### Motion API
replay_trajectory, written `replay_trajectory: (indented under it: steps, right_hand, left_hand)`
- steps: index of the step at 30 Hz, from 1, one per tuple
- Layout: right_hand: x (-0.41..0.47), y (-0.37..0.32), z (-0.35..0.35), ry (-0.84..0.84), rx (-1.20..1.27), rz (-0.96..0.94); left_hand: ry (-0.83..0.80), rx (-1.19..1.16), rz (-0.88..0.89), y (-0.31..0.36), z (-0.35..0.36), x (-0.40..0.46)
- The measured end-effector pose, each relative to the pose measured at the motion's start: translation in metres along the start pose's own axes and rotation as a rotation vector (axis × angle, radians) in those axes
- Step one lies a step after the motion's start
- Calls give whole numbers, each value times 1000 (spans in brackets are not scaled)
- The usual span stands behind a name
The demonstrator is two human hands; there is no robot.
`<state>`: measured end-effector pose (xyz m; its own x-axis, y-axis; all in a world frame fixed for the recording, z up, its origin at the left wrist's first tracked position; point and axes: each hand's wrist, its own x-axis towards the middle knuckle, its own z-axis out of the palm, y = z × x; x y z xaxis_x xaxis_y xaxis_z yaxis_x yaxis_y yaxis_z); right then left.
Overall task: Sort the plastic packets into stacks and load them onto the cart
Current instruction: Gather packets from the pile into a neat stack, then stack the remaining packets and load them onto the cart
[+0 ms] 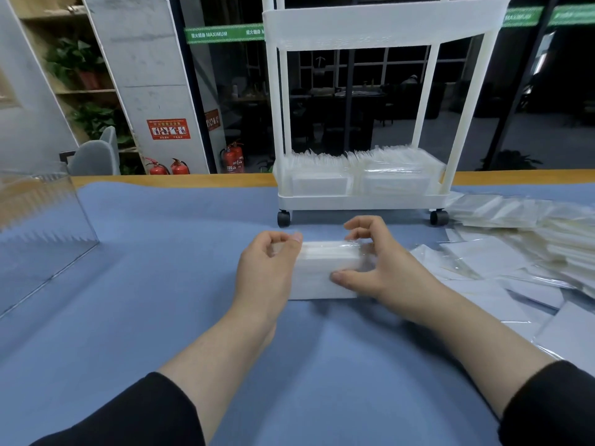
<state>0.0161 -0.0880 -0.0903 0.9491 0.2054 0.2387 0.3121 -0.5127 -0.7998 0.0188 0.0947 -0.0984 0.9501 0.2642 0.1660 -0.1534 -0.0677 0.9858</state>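
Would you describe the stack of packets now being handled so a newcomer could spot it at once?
Start at the white cart on the blue cloth. Just in front of it, the stack sits between the left hand and right hand. Unlike the loose packets spread rightward, it is one squared block.

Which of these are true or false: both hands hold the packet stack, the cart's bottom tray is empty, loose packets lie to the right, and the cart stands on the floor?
1. Both the left hand and the right hand grip the packet stack. True.
2. The cart has an empty bottom tray. False: it holds two stacks of packets.
3. Loose packets lie to the right of the hands. True.
4. The cart stands on the floor. False: its wheels rest on the blue cloth on the table.
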Motion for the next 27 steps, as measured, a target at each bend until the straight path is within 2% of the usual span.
replay_trajectory:
  steps: [5, 9, 12, 14, 18, 21, 27]
  right_hand:
    - [-3, -2, -1, -104, -28, 42]
    - [-1, 0, -4, -43, -96, -3]
    - [-2, -2, -9, 10, -64, -20]
    - [-4, -6, -12, 54, -5, -40]
    - [-10, -21, -15, 64, 2, -52]
    - [-15, -47, -31, -2, -61, -13]
    - [-16, -112, -75, -189, -462, -19]
  left_hand:
    - [-132, 108, 32, -1, 4, -3]
    - [-221, 111, 40, 1, -1, -2]
    - [-418, 192, 11, 8, -19, 3]
    - [-502, 127, 20, 9, -30, 7]
    - [-419, 89, 54, 17, -37, 0]
    - [-431, 74, 82, 32, -41, -4]
    - [-543, 131, 109, 72, -44, 1]
